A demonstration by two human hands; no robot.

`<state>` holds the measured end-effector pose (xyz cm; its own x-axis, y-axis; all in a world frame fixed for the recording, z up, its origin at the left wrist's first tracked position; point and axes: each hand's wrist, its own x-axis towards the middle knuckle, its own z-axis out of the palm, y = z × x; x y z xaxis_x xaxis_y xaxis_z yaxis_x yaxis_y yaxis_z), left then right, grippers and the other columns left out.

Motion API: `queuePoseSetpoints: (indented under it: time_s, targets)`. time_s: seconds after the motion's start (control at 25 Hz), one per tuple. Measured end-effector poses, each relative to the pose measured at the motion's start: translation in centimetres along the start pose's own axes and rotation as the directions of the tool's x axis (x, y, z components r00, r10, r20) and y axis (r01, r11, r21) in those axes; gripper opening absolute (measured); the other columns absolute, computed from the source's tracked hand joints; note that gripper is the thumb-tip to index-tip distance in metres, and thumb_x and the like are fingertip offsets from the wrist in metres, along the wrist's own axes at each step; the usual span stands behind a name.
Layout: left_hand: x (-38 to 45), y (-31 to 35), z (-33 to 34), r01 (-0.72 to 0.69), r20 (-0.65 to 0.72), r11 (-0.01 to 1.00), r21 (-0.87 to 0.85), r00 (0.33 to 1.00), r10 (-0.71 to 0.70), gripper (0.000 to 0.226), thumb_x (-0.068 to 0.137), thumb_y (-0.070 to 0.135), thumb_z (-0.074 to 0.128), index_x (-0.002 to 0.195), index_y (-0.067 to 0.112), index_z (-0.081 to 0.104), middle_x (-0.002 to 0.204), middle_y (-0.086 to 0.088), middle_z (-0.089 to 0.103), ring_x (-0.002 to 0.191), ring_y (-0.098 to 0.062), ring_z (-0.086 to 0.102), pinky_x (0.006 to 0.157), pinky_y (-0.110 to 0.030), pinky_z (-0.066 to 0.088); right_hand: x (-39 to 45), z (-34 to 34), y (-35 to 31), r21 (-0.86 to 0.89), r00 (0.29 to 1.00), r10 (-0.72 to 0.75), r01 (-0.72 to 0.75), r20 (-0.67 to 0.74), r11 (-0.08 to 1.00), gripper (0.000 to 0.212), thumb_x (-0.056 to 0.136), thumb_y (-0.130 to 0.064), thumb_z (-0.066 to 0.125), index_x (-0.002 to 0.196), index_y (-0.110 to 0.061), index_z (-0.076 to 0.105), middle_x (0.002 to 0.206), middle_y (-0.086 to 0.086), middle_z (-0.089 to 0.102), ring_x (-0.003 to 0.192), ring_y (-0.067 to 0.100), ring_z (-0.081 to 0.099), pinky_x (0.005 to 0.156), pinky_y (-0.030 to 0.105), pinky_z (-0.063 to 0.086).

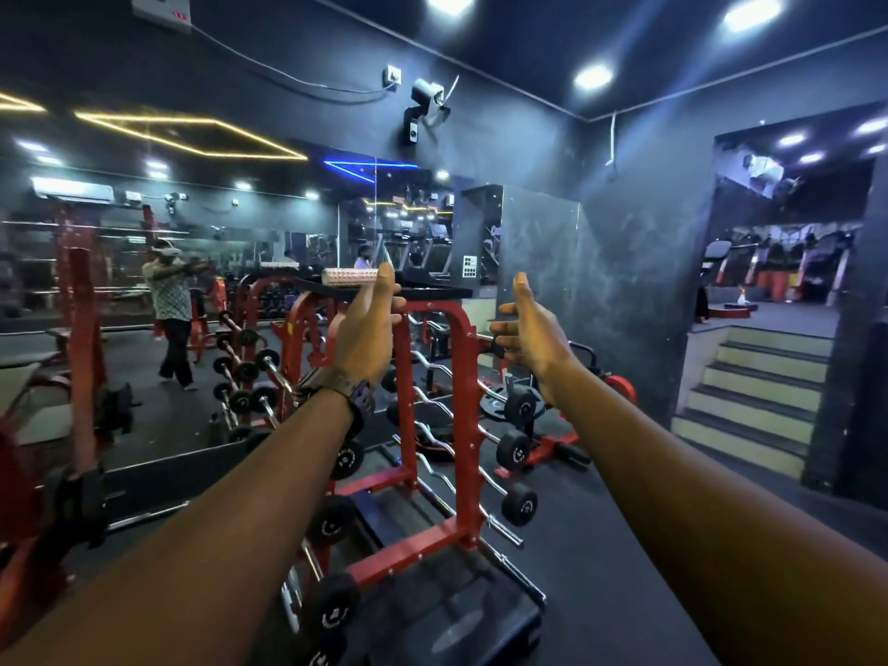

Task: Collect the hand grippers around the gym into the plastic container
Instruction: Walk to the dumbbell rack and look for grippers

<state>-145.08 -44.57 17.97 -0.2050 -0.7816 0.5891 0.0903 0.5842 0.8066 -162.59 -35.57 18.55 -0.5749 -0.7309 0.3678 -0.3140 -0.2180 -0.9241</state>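
Observation:
Both my arms are stretched out toward the top of a red barbell rack (461, 329). My left hand (367, 329), with a dark watch on the wrist, is raised beside the rack's top bar, thumb up and fingers loosely curved, holding nothing. My right hand (526, 331) hovers to the right of the rack with its fingers spread and its palm empty. A small black piece (496, 350) shows just under its fingertips; I cannot tell what it is. A black tray (432, 291) lies on top of the rack. No hand gripper can be clearly made out.
A pale ribbed roller (343, 276) lies on the tray. Curl bars with black weights (519, 504) hang on the rack. A wall mirror (144, 281) on the left reflects a person. Steps (759, 391) rise at the right, and a dark mat (456, 617) lies below.

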Motion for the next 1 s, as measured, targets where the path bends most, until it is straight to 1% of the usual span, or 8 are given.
queuePoseSetpoints:
  time_s: [0.12, 0.2, 0.28, 0.36, 0.52, 0.64, 0.8, 1.0]
  targets:
    - [7.7, -3.6, 1.8, 0.003, 0.019, 1.0, 0.0, 1.0, -0.003, 0.077, 0.086, 0.072, 0.021, 0.129, 0.019, 0.057, 0.113, 0.003, 0.066, 0.1, -0.015, 0.064, 0.098, -0.046, 0.048, 8.5, 2.2, 1.4, 0.028, 1.0, -0.005, 0.005, 0.002, 1.0, 0.072, 0.094, -0.072, 0.031, 0.121, -0.012, 0.061, 0.118, 0.017, 0.068, 0.095, 0.025, 0.063, 0.084, 0.039, 0.052]
    - [12.2, -5.9, 3.6, 0.02, 0.047, 1.0, 0.007, 0.999, -0.021, 0.082, 0.082, 0.074, 0.019, 0.13, 0.02, 0.057, 0.118, 0.0, 0.066, 0.104, -0.017, 0.063, 0.095, -0.043, 0.048, 13.8, 3.2, 2.6, 0.032, 1.0, -0.01, 0.01, -0.002, 0.999, 0.072, 0.095, -0.07, 0.031, 0.123, -0.011, 0.06, 0.117, 0.017, 0.068, 0.1, 0.029, 0.065, 0.091, 0.043, 0.053]
    - [15.6, -8.3, 5.4, 0.02, 0.064, 1.0, 0.022, 0.998, -0.021, 0.082, 0.082, 0.073, 0.017, 0.13, 0.02, 0.057, 0.12, -0.001, 0.065, 0.106, -0.019, 0.063, 0.086, -0.038, 0.049, 18.2, 3.9, 4.2, 0.019, 1.0, -0.01, 0.01, 0.004, 1.0, 0.073, 0.094, -0.071, 0.031, 0.124, -0.011, 0.059, 0.115, 0.016, 0.069, 0.111, 0.034, 0.065, 0.099, 0.046, 0.051]
    - [19.4, -11.8, 7.7, 0.017, 0.067, 0.999, 0.035, 0.998, -0.02, 0.082, 0.082, 0.072, 0.016, 0.129, 0.018, 0.056, 0.119, -0.002, 0.065, 0.106, -0.02, 0.063, 0.076, -0.032, 0.047, 23.3, 4.7, 6.7, 0.021, 1.0, -0.008, 0.008, 0.009, 1.0, 0.073, 0.094, -0.072, 0.031, 0.123, -0.011, 0.059, 0.113, 0.014, 0.069, 0.113, 0.035, 0.064, 0.101, 0.048, 0.051]
    - [27.5, -19.3, 13.5, 0.024, 0.046, 0.999, 0.031, 0.999, -0.026, 0.082, 0.081, 0.074, 0.017, 0.128, 0.02, 0.057, 0.116, 0.0, 0.065, 0.103, -0.019, 0.062, 0.088, -0.039, 0.048, 34.5, 5.0, 12.2, 0.02, 0.998, -0.04, 0.039, 0.039, 0.999, 0.075, 0.093, -0.073, 0.03, 0.125, -0.012, 0.059, 0.11, 0.01, 0.069, 0.104, 0.027, 0.066, 0.098, 0.046, 0.052]
    - [33.6, -23.4, 17.7, 0.051, 0.036, 0.998, 0.03, 0.998, -0.052, 0.085, 0.08, 0.078, 0.019, 0.13, 0.021, 0.057, 0.113, 0.003, 0.065, 0.1, -0.017, 0.062, 0.089, -0.04, 0.047, 42.7, 4.7, 15.5, 0.029, 0.998, -0.035, 0.034, 0.05, 0.999, 0.076, 0.091, -0.075, 0.03, 0.124, -0.013, 0.059, 0.108, 0.008, 0.069, 0.097, 0.024, 0.064, 0.094, 0.045, 0.052]
    - [41.6, -28.2, 23.0, 0.088, 0.004, 0.996, 0.009, 0.996, -0.088, 0.079, 0.08, 0.078, 0.02, 0.119, 0.022, 0.061, 0.107, 0.003, 0.066, 0.097, -0.017, 0.063, 0.08, -0.036, 0.048, 53.1, 5.0, 19.3, 0.014, 0.997, -0.013, 0.012, 0.081, 1.0, 0.08, 0.088, -0.079, 0.029, 0.124, -0.014, 0.059, 0.108, 0.008, 0.069, 0.102, 0.024, 0.065, 0.097, 0.047, 0.052]
    - [50.0, -33.0, 27.3, 0.08, -0.039, 0.997, -0.007, 0.996, -0.08, 0.078, 0.082, 0.074, 0.022, 0.118, 0.018, 0.062, 0.102, 0.004, 0.067, 0.089, -0.012, 0.062, 0.086, -0.037, 0.048, 62.7, 6.2, 22.5, 0.025, 0.993, 0.013, -0.016, 0.114, 1.0, 0.075, 0.091, -0.075, 0.03, 0.123, -0.014, 0.06, 0.108, 0.008, 0.07, 0.105, 0.027, 0.065, 0.098, 0.048, 0.05]
